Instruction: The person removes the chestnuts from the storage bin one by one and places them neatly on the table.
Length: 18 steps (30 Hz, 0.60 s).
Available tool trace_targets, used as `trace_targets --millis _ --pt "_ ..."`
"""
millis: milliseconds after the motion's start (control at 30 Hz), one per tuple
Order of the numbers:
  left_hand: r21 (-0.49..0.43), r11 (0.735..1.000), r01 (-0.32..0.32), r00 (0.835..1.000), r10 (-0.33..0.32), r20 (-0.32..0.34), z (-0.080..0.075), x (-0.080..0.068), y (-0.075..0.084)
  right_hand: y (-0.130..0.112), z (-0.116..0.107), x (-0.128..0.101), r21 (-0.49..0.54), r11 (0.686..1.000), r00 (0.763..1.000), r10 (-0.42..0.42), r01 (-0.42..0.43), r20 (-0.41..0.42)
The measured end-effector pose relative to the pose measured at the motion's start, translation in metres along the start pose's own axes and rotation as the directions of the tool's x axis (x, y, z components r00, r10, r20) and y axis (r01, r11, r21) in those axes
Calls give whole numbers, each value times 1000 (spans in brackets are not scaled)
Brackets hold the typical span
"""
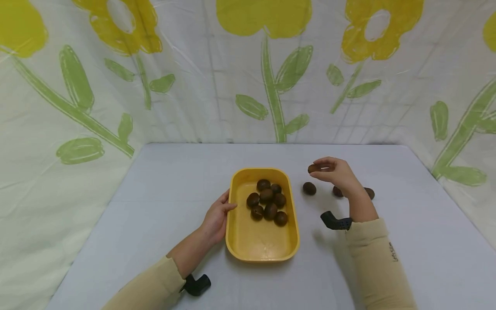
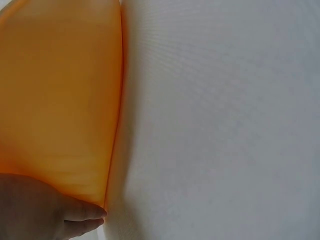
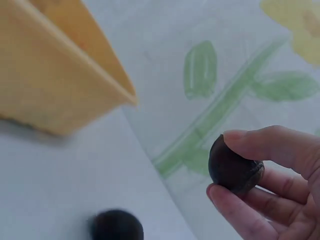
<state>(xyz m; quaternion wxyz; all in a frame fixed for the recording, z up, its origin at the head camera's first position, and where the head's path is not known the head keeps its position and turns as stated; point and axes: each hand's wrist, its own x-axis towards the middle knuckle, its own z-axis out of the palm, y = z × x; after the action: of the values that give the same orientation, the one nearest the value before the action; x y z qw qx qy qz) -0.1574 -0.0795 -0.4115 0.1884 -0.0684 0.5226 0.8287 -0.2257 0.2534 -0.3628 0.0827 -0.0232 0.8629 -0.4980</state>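
My right hand (image 1: 336, 175) pinches a chestnut (image 3: 235, 165) between thumb and fingertips, raised over the table right of a yellow plastic tray (image 1: 261, 254). The nut is dark brown and glossy, with a rough base. On the tray's left side, my left hand (image 1: 217, 219) grips the wall, its thumb lying over the rim and its fingers along the outside. Several chestnuts (image 1: 266, 196) lie grouped in the upper part of the tray. Just below the held nut, another chestnut (image 1: 309, 188) rests on the table.
Two more chestnuts, one partly behind the right hand (image 1: 338, 191) and one behind the wrist (image 1: 370, 193), lie on the white tabletop (image 1: 166, 185). Behind the table hangs a white sheet (image 1: 190, 86) with painted yellow flowers. Each wrist carries a black camera mount (image 1: 335, 221).
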Motion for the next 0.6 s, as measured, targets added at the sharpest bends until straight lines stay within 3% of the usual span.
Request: trace_targets --millis 333,600 --pt "-19 1000 5 1000 -5 7 0 -1 1 40 -36 -20 57 998 994 31 -25 -107" --pt "-17 1000 11 1000 -11 2 1 -1 1 70 -62 -39 157 986 971 96 -61 -221"
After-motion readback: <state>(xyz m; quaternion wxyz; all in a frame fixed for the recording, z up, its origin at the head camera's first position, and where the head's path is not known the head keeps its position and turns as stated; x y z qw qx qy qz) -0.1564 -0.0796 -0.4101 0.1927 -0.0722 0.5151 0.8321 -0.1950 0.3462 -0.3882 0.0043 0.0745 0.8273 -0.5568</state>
